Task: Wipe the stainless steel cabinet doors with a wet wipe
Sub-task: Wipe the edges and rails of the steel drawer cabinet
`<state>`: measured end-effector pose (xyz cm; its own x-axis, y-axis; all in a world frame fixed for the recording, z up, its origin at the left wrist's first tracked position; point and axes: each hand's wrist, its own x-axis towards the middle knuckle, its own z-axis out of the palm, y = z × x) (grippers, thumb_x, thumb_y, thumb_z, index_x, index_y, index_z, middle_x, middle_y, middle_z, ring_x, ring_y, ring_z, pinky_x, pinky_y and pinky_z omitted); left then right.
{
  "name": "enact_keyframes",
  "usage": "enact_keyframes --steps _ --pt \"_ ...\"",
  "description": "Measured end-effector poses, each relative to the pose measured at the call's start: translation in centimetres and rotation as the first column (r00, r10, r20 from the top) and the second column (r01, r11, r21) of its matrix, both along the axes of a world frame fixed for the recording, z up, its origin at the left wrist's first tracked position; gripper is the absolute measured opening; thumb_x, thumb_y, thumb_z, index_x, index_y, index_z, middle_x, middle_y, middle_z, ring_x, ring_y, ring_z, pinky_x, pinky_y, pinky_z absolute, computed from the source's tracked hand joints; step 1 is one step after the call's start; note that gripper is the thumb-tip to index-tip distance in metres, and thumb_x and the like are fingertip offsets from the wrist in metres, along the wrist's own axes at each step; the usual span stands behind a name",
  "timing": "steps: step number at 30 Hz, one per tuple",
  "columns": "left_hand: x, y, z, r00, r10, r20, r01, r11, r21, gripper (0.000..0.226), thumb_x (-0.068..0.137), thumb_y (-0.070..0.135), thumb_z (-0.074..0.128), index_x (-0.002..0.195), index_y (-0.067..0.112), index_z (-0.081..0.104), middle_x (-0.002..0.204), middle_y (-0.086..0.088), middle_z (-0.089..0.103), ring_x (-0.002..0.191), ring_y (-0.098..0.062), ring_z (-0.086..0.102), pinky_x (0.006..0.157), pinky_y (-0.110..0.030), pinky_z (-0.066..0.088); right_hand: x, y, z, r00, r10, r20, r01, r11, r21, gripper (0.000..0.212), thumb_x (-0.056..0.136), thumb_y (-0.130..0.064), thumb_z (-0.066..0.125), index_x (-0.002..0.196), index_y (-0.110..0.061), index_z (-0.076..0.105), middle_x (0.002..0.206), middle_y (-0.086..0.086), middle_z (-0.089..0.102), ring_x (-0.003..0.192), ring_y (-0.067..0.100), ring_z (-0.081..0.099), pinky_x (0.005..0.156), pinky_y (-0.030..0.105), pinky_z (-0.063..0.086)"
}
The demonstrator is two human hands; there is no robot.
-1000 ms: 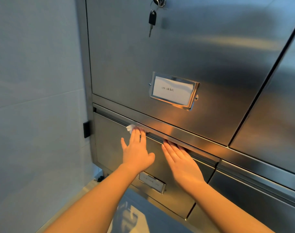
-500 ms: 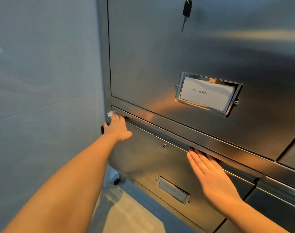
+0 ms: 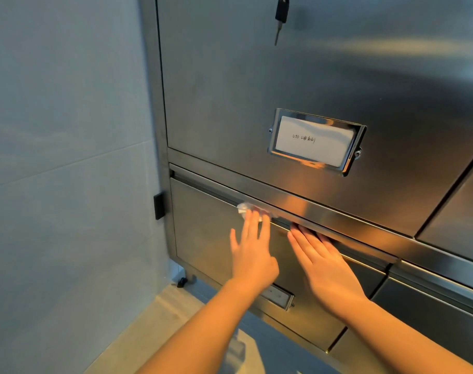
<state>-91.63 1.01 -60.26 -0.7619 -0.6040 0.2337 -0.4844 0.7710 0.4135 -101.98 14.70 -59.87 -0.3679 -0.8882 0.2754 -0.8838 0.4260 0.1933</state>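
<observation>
Head view, looking down at both hands against a stainless steel cabinet. Left hand (image 3: 253,255) flat, fingers straight and slightly spread, pressing a crumpled wet wipe (image 3: 250,209) under the fingertips against the top edge of the lower left door (image 3: 205,228), right where that edge meets the horizontal rail (image 3: 338,211) above. Wipe bunched, poking out just beyond and to the left of the fingertips. Right hand (image 3: 324,263) also flat, fingers straight and together, just beside the left hand on its right, fingertips tucked at the gap under the same rail; holding nothing, apparently bracing the door. Above both hands, upper door (image 3: 230,90) with a label holder (image 3: 315,141) and a key (image 3: 280,16) hanging near its top. Below the left wrist, a second label holder (image 3: 280,295), partly hidden.

Step in hand, by the look of it: running the wipe along the lower door's top edge. Next move likely calls for steady fingertip pressure to keep the wipe from slipping out, a sideways pass along the edge, then broad strokes down the door face below the palm. Doors further to the right of the right hand probably yet to do.
</observation>
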Motion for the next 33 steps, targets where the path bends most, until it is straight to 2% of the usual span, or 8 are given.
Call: enact_keyframes --steps 4,7,12,16,22,27,30,33 --pt "0.5 -1.8 -0.3 1.0 0.007 -0.005 -0.008 0.994 -0.113 0.082 0.089 0.027 0.048 0.157 0.023 0.002 0.165 -0.001 -0.005 0.151 -0.015 -0.012 0.119 -0.06 -0.001 0.2 -0.2 0.2 0.998 0.01 -0.06 -0.01 1.0 -0.009 0.109 0.049 -0.025 0.093 0.146 -0.014 0.043 0.151 0.005 0.041 0.136 0.021 0.037 0.106 0.041 0.034" --pt "1.1 -5.6 0.3 0.991 0.099 -0.087 -0.102 0.994 -0.038 0.067 0.092 0.029 0.042 0.154 0.021 0.021 0.164 0.0 0.01 0.151 -0.013 0.001 0.118 -0.062 0.006 0.1 -0.1 0.0 0.997 0.026 -0.075 -0.027 1.0 -0.008 0.103 0.062 -0.037 0.087 0.149 -0.013 0.038 0.153 0.006 0.037 0.138 0.022 0.037 0.115 0.04 0.031" --pt "2.9 -16.0 2.2 0.965 0.255 0.06 -0.257 0.966 0.031 0.066 0.095 0.025 0.041 0.155 0.015 0.016 0.165 -0.002 0.001 0.151 -0.014 0.004 0.118 -0.06 0.005 -0.1 -0.1 -0.1 0.996 0.033 -0.083 -0.034 0.999 -0.007 0.1 0.066 -0.034 0.085 0.15 -0.013 0.035 0.154 0.008 0.036 0.139 0.027 0.04 0.111 0.045 0.033" --pt "3.3 -21.3 3.1 0.95 0.274 0.152 -0.283 0.958 0.042 0.072 0.092 0.013 0.043 0.156 0.006 0.01 0.165 -0.008 -0.001 0.151 -0.017 -0.005 0.118 -0.059 0.007 -0.2 -0.2 -0.2 0.997 0.026 -0.066 -0.025 1.0 0.01 0.105 0.066 -0.033 0.087 0.152 -0.014 0.03 0.156 0.007 0.032 0.141 0.027 0.037 0.111 0.044 0.03" --pt "2.9 -15.9 1.9 0.985 0.171 -0.019 -0.168 0.979 0.114 0.072 0.081 0.005 0.05 0.149 0.01 0.027 0.162 -0.008 0.011 0.15 -0.022 0.007 0.118 -0.059 0.01 -0.2 -0.2 -0.2 0.999 0.014 -0.04 -0.014 1.0 0.017 0.107 0.066 -0.026 0.086 0.153 -0.016 0.024 0.158 0.005 0.028 0.143 0.025 0.033 0.112 0.041 0.027" --pt "1.1 -2.1 0.1 0.992 -0.13 0.003 0.129 0.99 -0.046 0.092 0.081 0.005 0.049 0.157 0.019 -0.002 0.165 -0.003 -0.009 0.15 -0.018 -0.019 0.12 -0.049 -0.012 -0.2 -0.1 -0.3 0.996 0.047 -0.07 -0.05 0.998 -0.041 0.102 0.063 -0.02 0.086 0.151 -0.014 0.032 0.154 0.007 0.035 0.139 0.027 0.04 0.109 0.045 0.03" --pt "0.3 -0.3 -0.2 0.997 -0.075 0.034 0.079 0.988 -0.134 0.091 0.087 0.006 0.047 0.156 0.019 -0.012 0.164 -0.005 -0.016 0.148 -0.02 -0.025 0.119 -0.048 -0.015 -0.3 -0.1 -0.3 0.993 0.07 -0.092 -0.076 0.995 -0.063 0.104 0.059 -0.02 0.088 0.149 -0.013 0.036 0.152 0.007 0.038 0.136 0.026 0.042 0.107 0.045 0.031" --pt "0.6 -4.2 0.2 0.996 0.083 0.022 -0.079 0.986 -0.15 0.089 0.083 0.008 0.048 0.157 0.014 -0.002 0.165 -0.007 -0.007 0.15 -0.022 -0.018 0.12 -0.053 -0.008 -0.3 -0.1 -0.3 0.99 0.075 -0.124 -0.084 0.994 -0.07 0.104 0.056 -0.018 0.089 0.148 -0.012 0.04 0.151 0.008 0.04 0.135 0.026 0.045 0.106 0.046 0.032"
